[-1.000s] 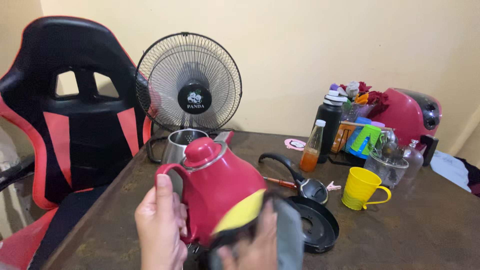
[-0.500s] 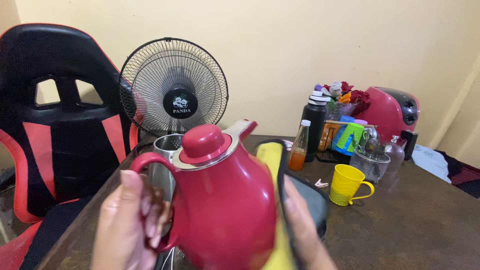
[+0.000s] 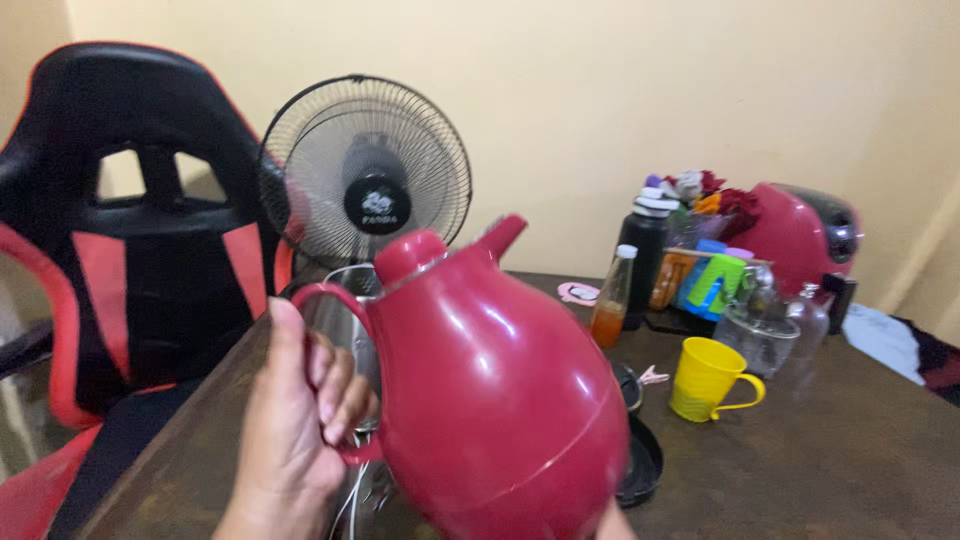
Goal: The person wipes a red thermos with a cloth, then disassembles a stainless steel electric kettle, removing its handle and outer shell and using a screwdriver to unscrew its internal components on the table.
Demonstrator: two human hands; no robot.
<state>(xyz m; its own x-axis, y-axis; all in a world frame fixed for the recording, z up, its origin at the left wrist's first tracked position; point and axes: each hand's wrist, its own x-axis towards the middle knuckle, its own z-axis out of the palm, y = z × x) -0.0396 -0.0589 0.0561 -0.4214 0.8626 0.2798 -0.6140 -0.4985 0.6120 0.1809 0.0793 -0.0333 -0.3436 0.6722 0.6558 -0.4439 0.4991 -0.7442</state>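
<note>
We are gripping the red jug [image 3: 500, 400] by its handle, left-hand fingers [image 3: 335, 385] wrapped tight at lower centre, right hand seemingly supporting underneath.

table fan [image 3: 366, 170], yellow mug [image 3: 706, 378] and black-red chair [image 3: 130, 230] around a brown table [image 3: 830, 470].

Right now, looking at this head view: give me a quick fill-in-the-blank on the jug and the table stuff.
The left hand grips the red jug by its ____.
The mug on the table is ____ in colour.
Behind the jug stands a round black ____.
The bottle with the white cap holds an ____ liquid.

Missing words: handle; yellow; fan; orange
</note>
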